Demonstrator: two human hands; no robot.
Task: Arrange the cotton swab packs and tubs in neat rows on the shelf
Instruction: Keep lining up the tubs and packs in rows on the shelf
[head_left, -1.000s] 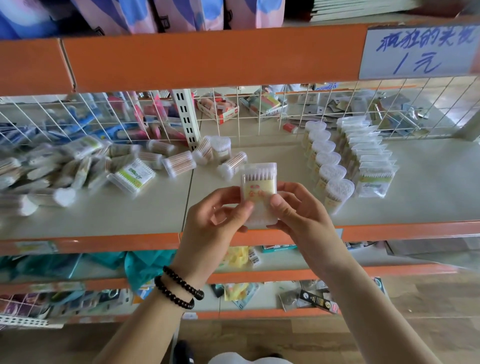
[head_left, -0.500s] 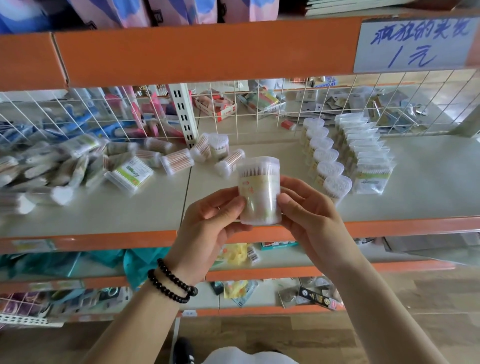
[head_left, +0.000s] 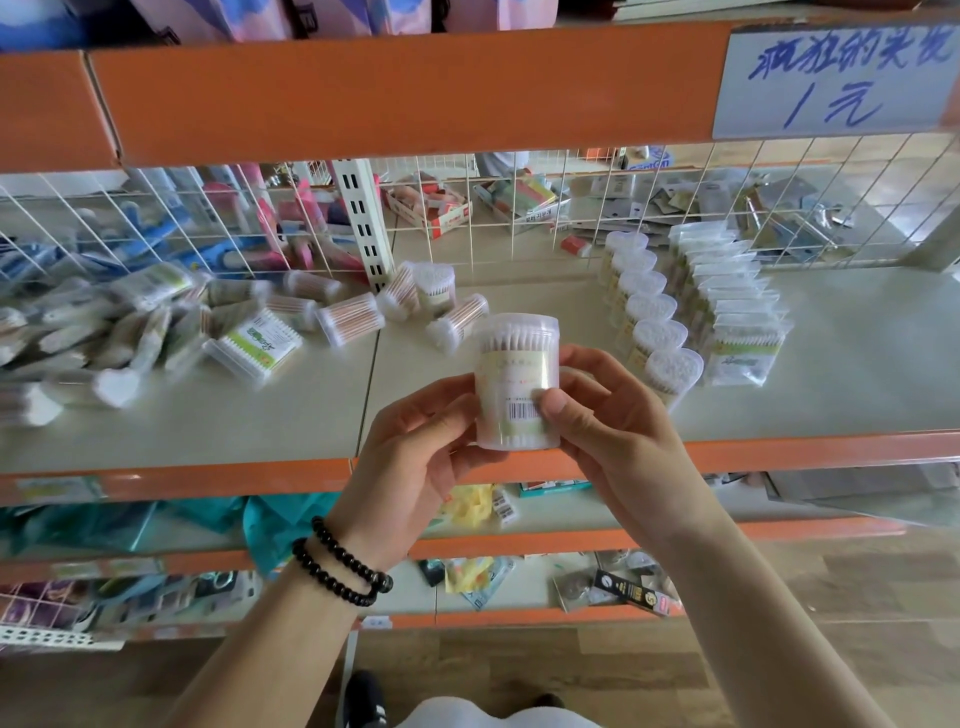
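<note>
loose tubs left of tub row.

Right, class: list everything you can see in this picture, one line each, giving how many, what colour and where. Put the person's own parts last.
Held tub: one, clear with yellow label and barcode, upright in front of the shelf edge.
Row of tubs: about six, clear with white swab tips, right of centre.
Row of packs: many, clear with green labels, beside the tubs.
Loose pile: many tubs and packs, lying jumbled on the left.
Shelf: one, grey top, orange edge.
Price sign: one, white with blue writing, top right.
Bracelet: black beads, left wrist.
Left hand, right hand: both hold the tub.
</note>
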